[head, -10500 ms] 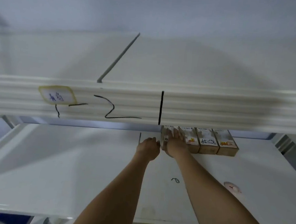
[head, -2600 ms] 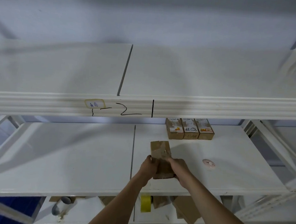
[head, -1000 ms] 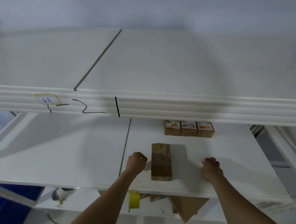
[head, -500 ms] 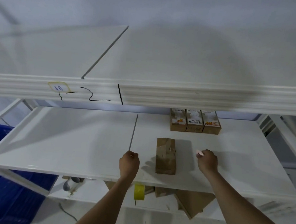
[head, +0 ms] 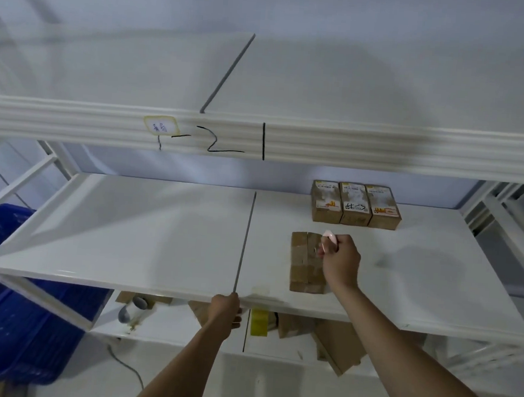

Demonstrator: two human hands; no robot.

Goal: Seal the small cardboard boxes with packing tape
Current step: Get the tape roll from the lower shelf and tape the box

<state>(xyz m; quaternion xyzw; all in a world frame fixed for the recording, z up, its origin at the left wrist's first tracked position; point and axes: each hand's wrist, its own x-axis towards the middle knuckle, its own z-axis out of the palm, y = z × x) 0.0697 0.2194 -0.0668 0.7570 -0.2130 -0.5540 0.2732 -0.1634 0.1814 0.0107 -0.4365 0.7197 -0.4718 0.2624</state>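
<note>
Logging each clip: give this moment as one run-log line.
right hand: grips small pink tool over brown cardboard box | left hand: at white shelf's front edge | three labelled boxes: behind

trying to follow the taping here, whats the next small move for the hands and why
Probably bring the left hand up from the shelf's front edge to steady the plain cardboard box. The right hand already holds a small pinkish object over the box's far end, and nothing is bracing the box, which lies loose on the shelf.
</note>
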